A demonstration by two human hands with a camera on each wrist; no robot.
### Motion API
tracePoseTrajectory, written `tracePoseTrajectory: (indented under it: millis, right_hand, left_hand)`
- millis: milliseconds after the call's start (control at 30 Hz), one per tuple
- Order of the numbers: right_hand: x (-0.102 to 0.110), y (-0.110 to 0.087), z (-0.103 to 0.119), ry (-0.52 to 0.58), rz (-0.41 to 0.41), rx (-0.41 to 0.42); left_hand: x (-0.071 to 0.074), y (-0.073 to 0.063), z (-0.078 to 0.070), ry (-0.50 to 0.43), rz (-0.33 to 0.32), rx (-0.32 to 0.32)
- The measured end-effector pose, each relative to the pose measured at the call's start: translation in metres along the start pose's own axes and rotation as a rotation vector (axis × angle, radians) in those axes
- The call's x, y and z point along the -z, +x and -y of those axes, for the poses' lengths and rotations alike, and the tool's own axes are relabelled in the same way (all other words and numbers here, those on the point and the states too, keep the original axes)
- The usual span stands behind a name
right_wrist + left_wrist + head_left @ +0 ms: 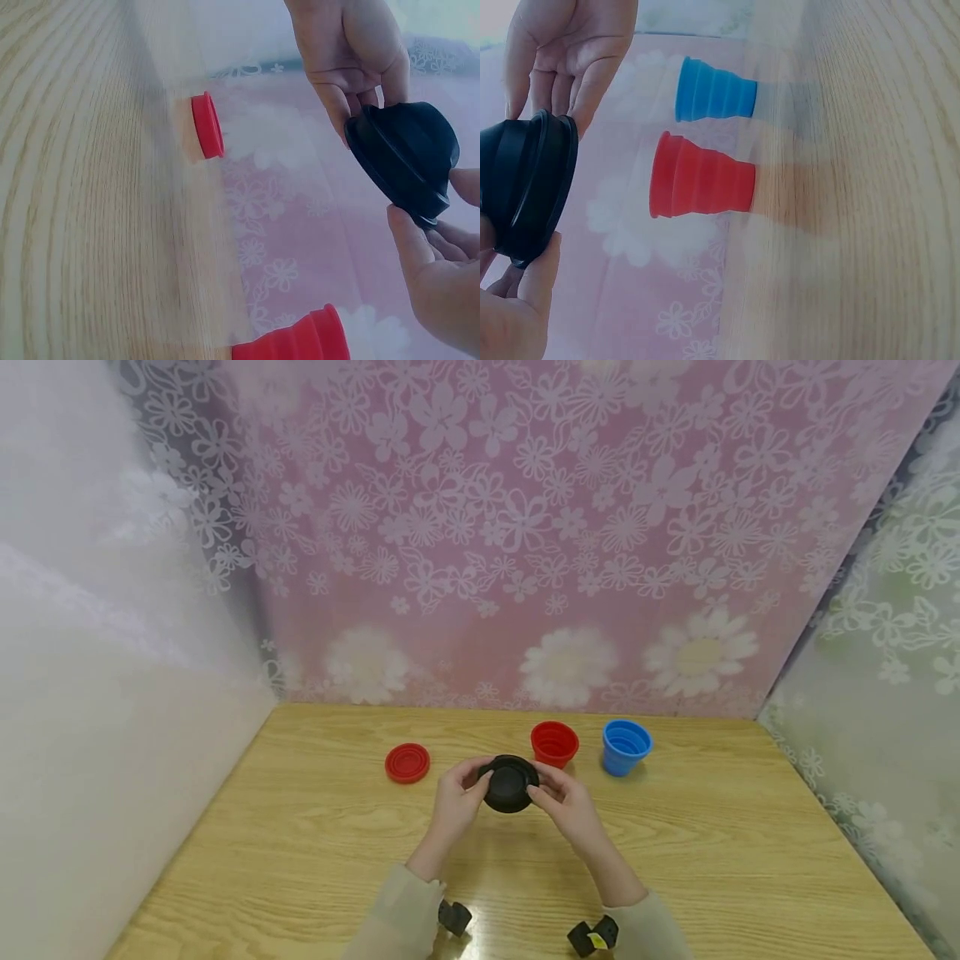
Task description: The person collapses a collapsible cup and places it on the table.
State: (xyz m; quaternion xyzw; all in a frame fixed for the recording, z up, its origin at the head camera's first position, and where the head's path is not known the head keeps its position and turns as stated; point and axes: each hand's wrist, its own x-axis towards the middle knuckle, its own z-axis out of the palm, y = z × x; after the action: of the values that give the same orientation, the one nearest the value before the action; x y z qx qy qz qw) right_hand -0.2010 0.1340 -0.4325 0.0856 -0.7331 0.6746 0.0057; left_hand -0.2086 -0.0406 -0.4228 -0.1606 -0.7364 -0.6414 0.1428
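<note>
A black collapsible cup (507, 784) is held above the table between both hands, its base toward the head camera. Its wide rim faces the table, as the left wrist view shows, and its body (409, 157) is partly pushed out. The left hand (456, 802) grips one side, thumb on the base side and fingers at the rim. Opposite it, the right hand (572, 806) pinches the other side in the same manner. Just behind the right hand stands an extended red cup (701, 176), with an extended blue cup (716, 90) to its right.
A flattened red collapsible cup (407, 763) lies left of the hands on the wooden table (300, 827). Flower-patterned cloth (487, 527) hangs behind the table and along its sides. Black wrist devices (453, 917) sit under both sleeves.
</note>
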Motion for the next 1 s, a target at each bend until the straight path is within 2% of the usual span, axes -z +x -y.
tracePoseTrajectory:
  millis: [100,233,367,467,600,700,833,1000]
  right_hand:
    - [-0.001,0.000,0.000,-0.023,-0.026,0.015]
    - [-0.005,0.001,-0.002,-0.123,-0.082,0.074]
    - [-0.008,0.002,-0.003,-0.173,-0.128,0.107]
    - [-0.009,0.002,-0.001,-0.178,-0.145,0.099]
    - [-0.013,-0.002,0.011,-0.157,-0.172,0.076]
    - [-0.015,-0.004,0.020,-0.137,-0.190,0.078]
    - [-0.014,0.000,0.014,-0.141,-0.195,0.058]
    - [-0.012,0.005,0.002,-0.016,-0.165,0.028]
  left_hand:
    - [-0.001,-0.001,-0.002,0.011,-0.014,-0.004]
    - [-0.003,-0.003,-0.006,0.002,-0.021,0.010]
    - [-0.003,-0.003,-0.008,-0.031,0.002,0.046]
    - [-0.002,-0.003,-0.008,-0.102,0.045,0.091]
    - [0.001,-0.004,-0.007,-0.224,0.123,0.152]
    - [0.002,-0.003,-0.007,-0.261,0.153,0.173]
    - [0.002,-0.001,-0.006,-0.277,0.149,0.181]
    - [0.000,-0.001,-0.003,-0.339,0.109,0.184]
